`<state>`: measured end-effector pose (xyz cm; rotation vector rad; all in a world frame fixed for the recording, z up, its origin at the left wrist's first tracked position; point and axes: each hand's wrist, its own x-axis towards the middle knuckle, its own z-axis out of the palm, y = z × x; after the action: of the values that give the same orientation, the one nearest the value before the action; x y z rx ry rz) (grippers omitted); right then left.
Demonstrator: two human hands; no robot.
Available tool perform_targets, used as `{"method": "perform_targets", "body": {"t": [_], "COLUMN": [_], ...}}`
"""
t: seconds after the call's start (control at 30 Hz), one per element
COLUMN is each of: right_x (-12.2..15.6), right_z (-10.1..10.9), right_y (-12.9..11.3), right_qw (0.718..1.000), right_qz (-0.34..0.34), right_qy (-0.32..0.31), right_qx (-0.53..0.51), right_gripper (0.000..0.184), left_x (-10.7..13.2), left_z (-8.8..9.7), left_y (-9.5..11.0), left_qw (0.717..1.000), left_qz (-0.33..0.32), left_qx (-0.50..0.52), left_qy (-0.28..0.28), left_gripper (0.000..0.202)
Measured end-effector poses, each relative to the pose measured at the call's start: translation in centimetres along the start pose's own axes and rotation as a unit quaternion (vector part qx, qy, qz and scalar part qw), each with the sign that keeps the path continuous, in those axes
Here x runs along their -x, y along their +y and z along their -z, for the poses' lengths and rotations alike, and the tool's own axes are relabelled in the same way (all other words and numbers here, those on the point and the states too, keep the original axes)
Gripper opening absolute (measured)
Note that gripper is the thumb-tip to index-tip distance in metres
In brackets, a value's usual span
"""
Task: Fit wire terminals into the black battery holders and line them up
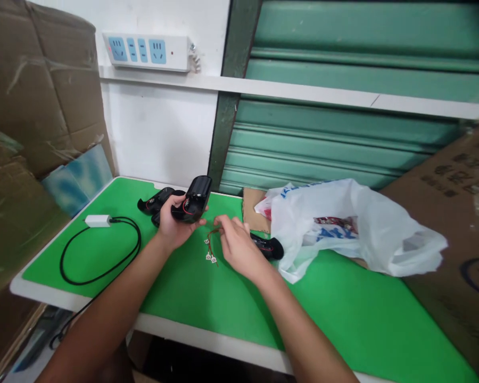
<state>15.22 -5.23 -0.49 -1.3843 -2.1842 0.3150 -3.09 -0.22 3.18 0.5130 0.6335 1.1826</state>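
Observation:
My left hand (174, 227) grips a black, curved plastic housing (199, 189) with a red wire showing inside, raised above the green mat. To its right, my right hand (236, 242) has its fingers pinched on a bundle of thin wires (212, 231). Small white boards (211, 258) dangle from the wires' lower ends. Behind my left hand lie other black housings (159, 199), also with red wire. Another black piece (271, 247) sits beyond my right hand, partly hidden by it.
The green mat (175, 287) covers a white-edged table. A white adapter (98, 221) with a looped black cable (66, 252) lies left. A white plastic bag (343, 223) rests on the right. Cardboard boxes (40, 106) flank both sides; a power strip (147, 51) is on the wall.

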Motion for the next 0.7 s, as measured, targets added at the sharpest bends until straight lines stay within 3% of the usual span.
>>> {"method": "perform_targets", "body": {"t": [0.13, 0.27, 0.47, 0.63, 0.7], "right_x": [-0.4, -0.6, -0.5, -0.6, -0.6], "right_z": [1.4, 2.3, 2.6, 2.3, 2.0], "right_y": [1.7, 3.6, 3.3, 2.1, 1.7], "right_qw": [0.991, 0.957, 0.901, 0.881, 0.87], "right_qz": [-0.015, -0.055, -0.075, -0.065, -0.053], "right_qy": [0.1, 0.205, 0.242, 0.262, 0.279], "right_qx": [-0.09, -0.197, -0.352, -0.388, -0.403], "right_gripper": [0.027, 0.022, 0.015, 0.011, 0.021], "left_x": [0.2, 0.4, 0.8, 0.9, 0.8], "left_z": [-0.5, -1.2, -2.2, -2.0, -1.6], "left_y": [-0.2, -0.7, -1.8, -2.4, -2.6], "left_qw": [0.999, 0.995, 0.991, 0.986, 0.984], "left_qz": [-0.013, 0.008, 0.057, 0.122, 0.141], "left_qx": [-0.048, -0.09, -0.116, -0.107, -0.1], "left_qy": [-0.008, -0.03, -0.026, -0.034, -0.043], "left_gripper": [0.039, 0.035, 0.033, 0.042, 0.04]}}
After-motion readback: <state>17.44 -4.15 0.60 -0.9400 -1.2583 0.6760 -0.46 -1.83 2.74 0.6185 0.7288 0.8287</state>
